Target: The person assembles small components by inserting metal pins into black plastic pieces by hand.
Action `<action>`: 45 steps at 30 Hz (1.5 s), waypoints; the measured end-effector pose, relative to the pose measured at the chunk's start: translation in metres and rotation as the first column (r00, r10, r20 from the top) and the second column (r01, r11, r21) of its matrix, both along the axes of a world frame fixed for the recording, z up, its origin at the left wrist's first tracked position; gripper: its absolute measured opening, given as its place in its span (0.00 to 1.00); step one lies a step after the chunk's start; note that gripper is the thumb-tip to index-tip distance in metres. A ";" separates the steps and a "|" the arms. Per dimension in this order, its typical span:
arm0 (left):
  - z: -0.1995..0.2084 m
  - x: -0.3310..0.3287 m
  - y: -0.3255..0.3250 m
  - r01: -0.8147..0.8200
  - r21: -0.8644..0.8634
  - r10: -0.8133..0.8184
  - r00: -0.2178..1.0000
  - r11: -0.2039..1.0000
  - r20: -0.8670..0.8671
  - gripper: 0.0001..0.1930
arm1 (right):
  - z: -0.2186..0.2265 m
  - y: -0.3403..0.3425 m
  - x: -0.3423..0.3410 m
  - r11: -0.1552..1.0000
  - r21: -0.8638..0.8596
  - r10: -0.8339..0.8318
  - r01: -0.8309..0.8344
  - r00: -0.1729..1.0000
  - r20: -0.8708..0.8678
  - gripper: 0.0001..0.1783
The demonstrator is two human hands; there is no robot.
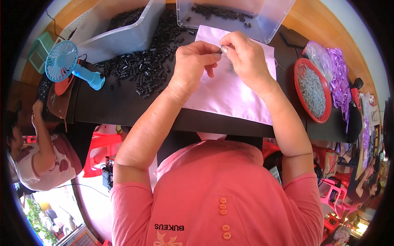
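Observation:
Over a pink cloth point(232, 102) on the dark table, my two hands meet fingertip to fingertip. My left hand point(192, 61) is closed in a pinch, and so is my right hand point(248, 61). Between their fingertips sits a small dark piece point(222, 51), mostly covered by the fingers, so its exact kind is hidden. Something silvery shows at the tip of my right thumb. Partly behind my right hand, a few small greyish bits point(231, 69) lie on the cloth.
A heap of small black tubular parts point(143, 71) spreads left of the cloth, beside a clear plastic bin point(119, 41). Another clear bin point(262, 26) stands behind. A blue fan point(88, 76) is at left. To the right are a red bowl point(301, 61) of silvery metal pieces and purple ribbons point(340, 78). Another person point(41, 156) sits at left.

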State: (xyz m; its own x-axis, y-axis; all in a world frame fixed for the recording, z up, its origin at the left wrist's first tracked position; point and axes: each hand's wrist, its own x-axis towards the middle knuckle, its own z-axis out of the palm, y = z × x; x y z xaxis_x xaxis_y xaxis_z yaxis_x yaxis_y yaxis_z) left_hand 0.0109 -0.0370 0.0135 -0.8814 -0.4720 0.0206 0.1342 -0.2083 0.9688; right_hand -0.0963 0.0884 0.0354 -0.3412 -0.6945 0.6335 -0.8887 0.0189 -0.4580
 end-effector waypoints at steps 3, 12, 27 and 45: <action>0.005 0.002 0.000 -0.026 -0.040 0.028 0.998 0.999 0.051 0.07 | -0.005 -0.002 0.005 1.000 -0.020 -0.019 0.019 0.999 -0.026 0.05; 0.003 0.001 0.002 -0.017 -0.032 0.017 1.000 0.999 0.018 0.07 | -0.015 -0.007 -0.001 0.998 -0.001 0.047 -0.057 0.818 0.573 0.04; 0.005 0.002 0.003 -0.037 0.009 0.037 0.999 0.999 0.019 0.04 | -0.011 -0.005 0.004 0.998 -0.036 -0.061 0.060 0.998 -0.030 0.06; 0.009 0.004 0.001 -0.013 -0.050 0.016 0.999 0.999 0.044 0.04 | -0.007 -0.002 0.001 0.999 -0.039 0.026 -0.021 0.991 0.128 0.02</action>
